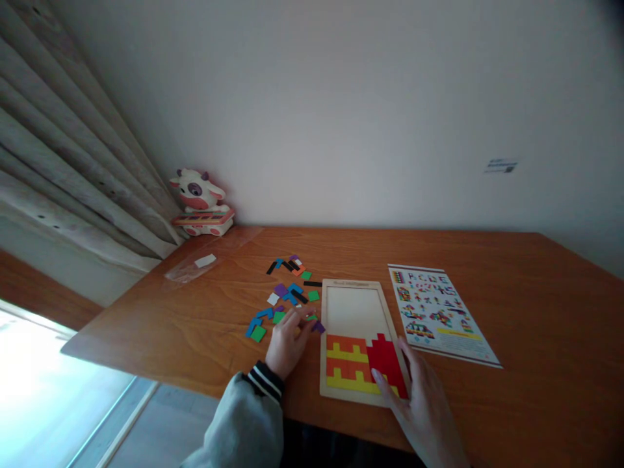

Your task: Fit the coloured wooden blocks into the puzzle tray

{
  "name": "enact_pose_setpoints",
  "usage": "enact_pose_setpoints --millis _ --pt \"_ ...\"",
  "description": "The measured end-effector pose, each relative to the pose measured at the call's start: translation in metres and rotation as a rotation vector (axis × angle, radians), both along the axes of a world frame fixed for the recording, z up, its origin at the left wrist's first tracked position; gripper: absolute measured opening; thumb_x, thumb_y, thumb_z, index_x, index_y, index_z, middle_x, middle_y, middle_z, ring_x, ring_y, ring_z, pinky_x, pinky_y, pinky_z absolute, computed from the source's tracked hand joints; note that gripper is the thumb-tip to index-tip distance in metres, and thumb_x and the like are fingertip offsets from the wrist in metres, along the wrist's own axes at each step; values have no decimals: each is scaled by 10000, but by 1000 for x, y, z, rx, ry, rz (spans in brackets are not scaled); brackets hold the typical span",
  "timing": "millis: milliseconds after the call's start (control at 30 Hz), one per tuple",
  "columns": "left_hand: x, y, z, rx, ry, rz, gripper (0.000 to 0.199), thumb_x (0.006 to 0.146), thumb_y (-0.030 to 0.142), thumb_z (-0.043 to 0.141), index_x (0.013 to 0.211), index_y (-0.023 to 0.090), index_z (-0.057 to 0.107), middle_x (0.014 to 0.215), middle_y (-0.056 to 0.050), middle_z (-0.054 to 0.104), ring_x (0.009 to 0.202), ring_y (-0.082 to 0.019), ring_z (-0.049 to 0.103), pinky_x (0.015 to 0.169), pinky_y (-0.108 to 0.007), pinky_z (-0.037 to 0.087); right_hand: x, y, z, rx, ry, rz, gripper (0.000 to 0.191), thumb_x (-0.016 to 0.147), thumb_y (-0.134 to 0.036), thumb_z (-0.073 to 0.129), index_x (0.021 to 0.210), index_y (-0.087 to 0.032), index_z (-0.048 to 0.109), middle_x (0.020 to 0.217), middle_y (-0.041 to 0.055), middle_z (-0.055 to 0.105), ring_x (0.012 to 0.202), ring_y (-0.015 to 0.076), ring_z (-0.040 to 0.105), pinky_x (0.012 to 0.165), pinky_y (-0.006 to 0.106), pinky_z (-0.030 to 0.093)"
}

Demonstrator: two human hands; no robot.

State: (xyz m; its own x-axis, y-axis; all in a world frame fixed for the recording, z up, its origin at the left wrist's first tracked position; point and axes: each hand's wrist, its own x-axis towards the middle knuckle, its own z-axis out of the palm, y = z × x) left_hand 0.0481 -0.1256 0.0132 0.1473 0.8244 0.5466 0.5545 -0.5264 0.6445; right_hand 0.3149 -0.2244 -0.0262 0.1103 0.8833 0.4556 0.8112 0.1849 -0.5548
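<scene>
A wooden puzzle board (351, 396) lies on the table, its lower part filled with interlocking orange, yellow and red pieces (387, 357); its upper part is bare. Just left of the board, my left hand (287, 341) is closed, with a green puzzle piece (312, 318) showing between thumb and index finger. A purple piece (318, 327) is close to those fingertips. My right hand (419, 396) rests over the board's lower right corner, thumb and index finger apart. Its thumb touches the pieces and the index finger lies at the right rim; the other fingers are partly hidden.
Several loose coloured pieces (291, 294) lie scattered left of the board. A printed pattern sheet (441, 315) is to its right. Farther left are a clear plastic bag (182, 270) and a toy cow with a keyboard (202, 205), near the curtain (73, 143) and wall.
</scene>
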Motion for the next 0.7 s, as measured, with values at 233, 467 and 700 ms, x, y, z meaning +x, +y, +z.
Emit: enact_pose_setpoints --millis 233,467,700 --pt "77 9 8 -103 -28 -114 158 911 119 578 953 183 717 1093 -91 686 947 -193 697 838 -319 595 0 2 0 52 -40 10 689 919 -569 558 1462 -187 370 1367 181 570 1222 331 581 1001 517 517" --pt "90 12 0 -153 174 -262 271 905 96 516 1111 172 674 1032 -77 732 919 -192 706 861 -323 580 1 3 -2 56 -19 10 676 922 -534 574 1468 -201 355 1373 173 564 1237 326 569 1003 526 519" --pt "74 7 3 -52 342 -570 445 768 46 522 1173 179 650 1219 -79 706 1144 -238 626 1035 -417 496 2 2 -5 7 -10 6 670 916 -549 574 1460 -217 366 1369 158 562 1234 322 558 1018 539 503"
